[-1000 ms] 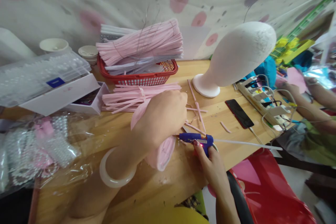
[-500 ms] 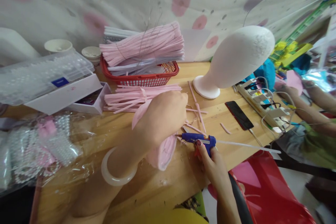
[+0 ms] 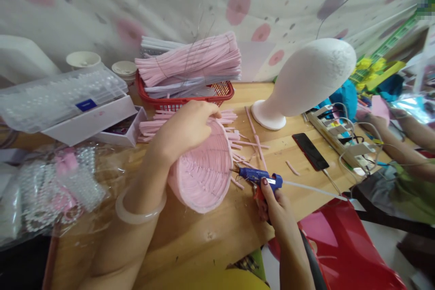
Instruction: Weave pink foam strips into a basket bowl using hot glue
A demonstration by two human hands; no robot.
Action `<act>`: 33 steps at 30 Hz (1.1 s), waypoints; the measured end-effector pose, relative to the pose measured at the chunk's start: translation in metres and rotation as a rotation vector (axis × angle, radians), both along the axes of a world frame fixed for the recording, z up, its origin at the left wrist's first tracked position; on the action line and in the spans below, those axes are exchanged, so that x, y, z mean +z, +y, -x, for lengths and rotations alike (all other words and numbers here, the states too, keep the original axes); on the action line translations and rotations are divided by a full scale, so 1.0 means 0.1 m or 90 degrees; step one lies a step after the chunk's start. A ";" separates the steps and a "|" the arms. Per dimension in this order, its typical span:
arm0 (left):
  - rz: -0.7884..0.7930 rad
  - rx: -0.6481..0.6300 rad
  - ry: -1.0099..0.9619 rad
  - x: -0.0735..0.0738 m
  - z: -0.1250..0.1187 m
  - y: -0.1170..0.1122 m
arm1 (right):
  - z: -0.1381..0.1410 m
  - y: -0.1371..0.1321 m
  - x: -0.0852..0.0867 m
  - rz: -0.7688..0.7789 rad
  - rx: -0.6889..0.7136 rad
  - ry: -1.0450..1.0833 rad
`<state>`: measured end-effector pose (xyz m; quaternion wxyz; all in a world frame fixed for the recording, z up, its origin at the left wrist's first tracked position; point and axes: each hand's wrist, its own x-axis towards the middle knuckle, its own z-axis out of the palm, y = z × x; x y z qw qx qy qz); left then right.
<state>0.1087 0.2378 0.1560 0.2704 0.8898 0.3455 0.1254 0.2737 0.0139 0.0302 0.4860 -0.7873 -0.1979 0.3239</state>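
My left hand [image 3: 183, 129] grips the top rim of a pink woven bowl-shaped piece [image 3: 204, 170], tilted so its ribbed inside faces me and the right. My right hand [image 3: 273, 204] is closed round a blue glue gun [image 3: 260, 176]. The gun's nozzle points left and almost touches the pink piece's right edge. A white glue stick [image 3: 316, 189] sticks out of the gun's back to the right. A pale bangle [image 3: 139, 208] circles my left wrist. Loose pink strips [image 3: 238, 140] lie on the wooden table [image 3: 210, 235] behind the piece.
A red basket [image 3: 185, 95] heaped with pink strips stands at the back. A white foam head [image 3: 306, 79], a black phone [image 3: 310, 150] and a power strip [image 3: 340, 138] lie to the right, near another person's arm [image 3: 397, 145]. Clear bead boxes [image 3: 57, 97] and bagged pearls [image 3: 50, 186] fill the left.
My left hand has lifted and turned the pink piece, so its ribbed inside now shows. The glue gun has shifted slightly right and up, with its nozzle at the piece's edge.
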 end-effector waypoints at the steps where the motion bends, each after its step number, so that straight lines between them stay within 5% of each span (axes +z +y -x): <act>1: 0.002 0.000 0.005 0.00 0.01 0.02 | 0.01 0.01 0.00 0.007 -0.002 0.011; 18: 0.028 -0.011 0.108 -0.07 0.10 0.22 | 0.12 0.00 -0.01 0.037 -0.018 0.045; 33: 0.042 -0.071 0.051 -0.08 0.17 0.28 | 0.07 0.20 0.00 -0.001 -0.002 0.111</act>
